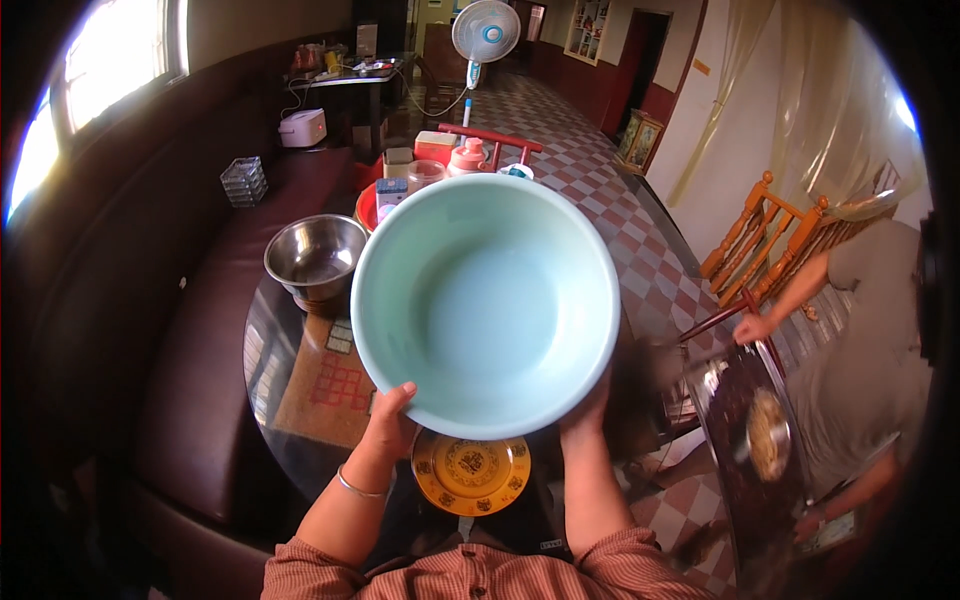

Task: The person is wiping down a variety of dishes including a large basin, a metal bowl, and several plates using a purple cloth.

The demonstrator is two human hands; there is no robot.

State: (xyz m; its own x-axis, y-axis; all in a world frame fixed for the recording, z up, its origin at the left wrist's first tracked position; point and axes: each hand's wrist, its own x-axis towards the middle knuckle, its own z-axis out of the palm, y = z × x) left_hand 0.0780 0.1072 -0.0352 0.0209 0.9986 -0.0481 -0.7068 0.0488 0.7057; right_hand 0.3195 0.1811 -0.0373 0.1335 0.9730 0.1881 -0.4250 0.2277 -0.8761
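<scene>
A large pale turquoise plastic basin (pixel 491 300) is held up before me over a round glass table (pixel 300 450), its hollow inside facing me. My left hand (pixel 396 420) grips the lower left rim, thumb over the edge. At the lower right, my right hand (pixel 589 409) supports the basin, its fingers hidden behind the wall. Below the basin lies an amber patterned plate (pixel 472 476), its upper edge covered. To the left stands a stainless steel bowl (pixel 315 255), close to the basin's rim.
Behind the basin are a pink bottle (pixel 467 156), a clear jar (pixel 426 174) and tins (pixel 435 146). A dark sofa (pixel 202 360) lines the left. At right, another person (pixel 855 315) holds a dark tray or table (pixel 720 405) with food on it. A fan (pixel 486 31) stands beyond.
</scene>
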